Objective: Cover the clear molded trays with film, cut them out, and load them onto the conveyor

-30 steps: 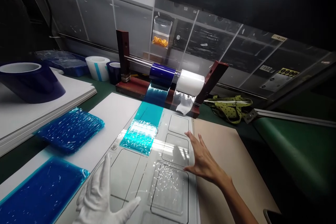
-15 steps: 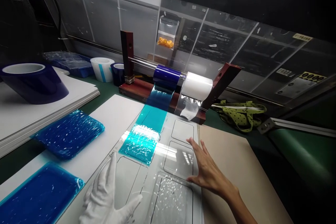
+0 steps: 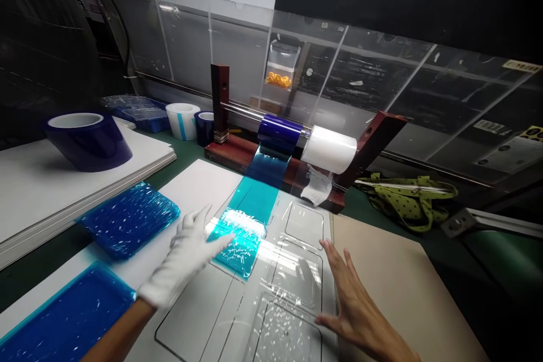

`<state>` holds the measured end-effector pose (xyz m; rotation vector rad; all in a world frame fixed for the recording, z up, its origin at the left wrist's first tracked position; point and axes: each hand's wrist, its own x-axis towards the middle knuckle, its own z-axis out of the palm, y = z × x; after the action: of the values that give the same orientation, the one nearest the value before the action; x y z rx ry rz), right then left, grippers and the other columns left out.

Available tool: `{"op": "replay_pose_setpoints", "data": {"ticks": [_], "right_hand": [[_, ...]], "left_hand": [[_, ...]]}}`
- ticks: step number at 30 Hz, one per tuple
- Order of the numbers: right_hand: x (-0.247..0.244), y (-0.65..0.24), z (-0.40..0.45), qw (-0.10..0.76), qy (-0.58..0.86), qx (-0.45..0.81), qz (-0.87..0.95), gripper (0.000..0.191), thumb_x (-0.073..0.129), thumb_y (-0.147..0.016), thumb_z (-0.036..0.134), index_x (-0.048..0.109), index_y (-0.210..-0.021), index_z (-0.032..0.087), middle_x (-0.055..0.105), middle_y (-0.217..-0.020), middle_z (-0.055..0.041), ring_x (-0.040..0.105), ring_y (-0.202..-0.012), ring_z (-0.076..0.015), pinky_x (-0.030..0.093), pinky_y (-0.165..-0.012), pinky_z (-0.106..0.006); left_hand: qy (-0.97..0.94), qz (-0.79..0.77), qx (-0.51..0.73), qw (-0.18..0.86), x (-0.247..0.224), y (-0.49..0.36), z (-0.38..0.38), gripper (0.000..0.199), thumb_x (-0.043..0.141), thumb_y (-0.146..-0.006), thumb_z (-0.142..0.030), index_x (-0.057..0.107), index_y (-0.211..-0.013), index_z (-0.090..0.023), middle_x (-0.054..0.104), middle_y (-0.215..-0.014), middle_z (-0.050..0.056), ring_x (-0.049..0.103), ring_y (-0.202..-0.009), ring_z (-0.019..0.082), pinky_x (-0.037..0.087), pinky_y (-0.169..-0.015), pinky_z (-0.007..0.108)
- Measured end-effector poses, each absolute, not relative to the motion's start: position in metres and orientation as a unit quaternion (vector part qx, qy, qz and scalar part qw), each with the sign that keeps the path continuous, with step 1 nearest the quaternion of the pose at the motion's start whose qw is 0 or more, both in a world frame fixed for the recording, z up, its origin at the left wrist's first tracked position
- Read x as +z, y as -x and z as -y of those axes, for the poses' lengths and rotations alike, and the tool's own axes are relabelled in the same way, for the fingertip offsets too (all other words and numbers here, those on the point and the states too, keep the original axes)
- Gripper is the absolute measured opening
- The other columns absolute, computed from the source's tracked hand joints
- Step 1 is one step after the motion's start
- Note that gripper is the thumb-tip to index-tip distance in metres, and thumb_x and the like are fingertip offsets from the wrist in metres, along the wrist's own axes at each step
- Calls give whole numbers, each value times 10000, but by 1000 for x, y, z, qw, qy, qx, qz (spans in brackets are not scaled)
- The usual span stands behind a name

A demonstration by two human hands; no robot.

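A strip of blue film (image 3: 254,195) runs down from a dark blue film roll (image 3: 280,131) and lies over a white sheet with black outlines (image 3: 195,305). My left hand (image 3: 180,260), in a white glove, is at the strip's left edge, fingers apart; whether it touches the film I cannot tell. Bare, with thumb and fingers spread, my right hand (image 3: 354,300) is beside the clear film pieces (image 3: 292,322) on the right half of the sheet. Beside the blue roll, a white roll (image 3: 330,149) has a loose film end (image 3: 317,186) hanging down.
A dark red wooden stand (image 3: 220,102) carries both rolls. To the left are stacks of blue film (image 3: 131,218), a large tape roll (image 3: 89,141) on white boards (image 3: 25,181), and smaller rolls (image 3: 183,121). A beige board (image 3: 382,271) and a green dotted bag (image 3: 407,201) are on the right.
My left hand has moved up the sheet to the blue strip, with more forearm showing. The view has shifted, so the surroundings appear further right and lower. My right hand stays spread beside the clear film.
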<state>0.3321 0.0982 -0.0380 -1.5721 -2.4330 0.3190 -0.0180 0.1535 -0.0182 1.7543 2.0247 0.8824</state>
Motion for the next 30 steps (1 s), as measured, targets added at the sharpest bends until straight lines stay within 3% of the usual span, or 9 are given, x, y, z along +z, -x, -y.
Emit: {"op": "replay_pose_setpoints", "data": {"ticks": [2,4,8,11,15,20,25,30], "right_hand": [[-42,-335,-92,129,529,96,833,1064,650,-787,329,-115,-1516,205,128,-1586,-127,57,-1438,-364,228,-1113,-637],[-43,-336,-86,147,521,85,836,1043,638,-793,322,-101,-1519,206,149,-1582,-127,136,-1431,-371,240,-1115,-632],[-40,-334,-70,180,511,65,838,1040,660,-788,362,-64,-1526,241,193,-1575,-102,237,-1402,-386,295,-1111,-598],[-35,-334,-58,195,514,52,834,1002,645,-804,376,-36,-1529,256,233,-1566,-86,283,-1386,-390,306,-1114,-581],[-27,-334,-42,197,523,57,828,996,653,-802,400,-12,-1531,263,276,-1550,-101,328,-1364,-400,365,-1078,-575],[-12,-316,-23,236,532,106,807,872,643,-824,346,130,-1525,274,369,-1504,-117,376,-1352,-360,468,-1021,-496],[1,-262,-17,364,571,307,669,528,585,-870,413,454,-1352,241,541,-1343,-142,566,-1196,-299,511,-957,-480],[3,-193,-33,444,523,569,453,612,553,-792,655,546,-1173,177,617,-1200,-162,675,-975,-272,583,-689,-381]], "left_hand": [[-607,-720,277,192,-12,17,-186,686,578,-742,-627,515,-1288,-218,523,-1281,129,538,-1181,288,461,-971,440],[-598,-731,249,216,-13,15,-218,597,598,-756,-595,587,-1179,-174,529,-1250,144,518,-1173,308,428,-980,494],[-604,-717,232,259,-21,11,-255,362,585,-846,-460,604,-1051,-163,584,-1172,83,535,-1105,239,421,-965,487],[-606,-690,254,304,-24,7,-252,318,570,-869,-425,601,-1032,-154,598,-1128,71,568,-1028,205,460,-917,442],[-581,-637,307,402,-28,10,-229,428,455,-917,-477,601,-1063,-102,607,-1054,34,606,-934,193,507,-834,356],[-513,-602,332,513,-36,25,-198,356,636,-842,-341,562,-1135,-152,630,-1080,68,624,-934,184,536,-818,396],[-477,-550,352,589,-17,38,-155,345,681,-799,-332,594,-1062,-126,669,-1030,74,649,-913,175,523,-860,369],[-464,-510,358,630,17,45,-112,523,747,-709,-433,582,-1076,-99,675,-970,96,662,-876,176,522,-822,305]]}}
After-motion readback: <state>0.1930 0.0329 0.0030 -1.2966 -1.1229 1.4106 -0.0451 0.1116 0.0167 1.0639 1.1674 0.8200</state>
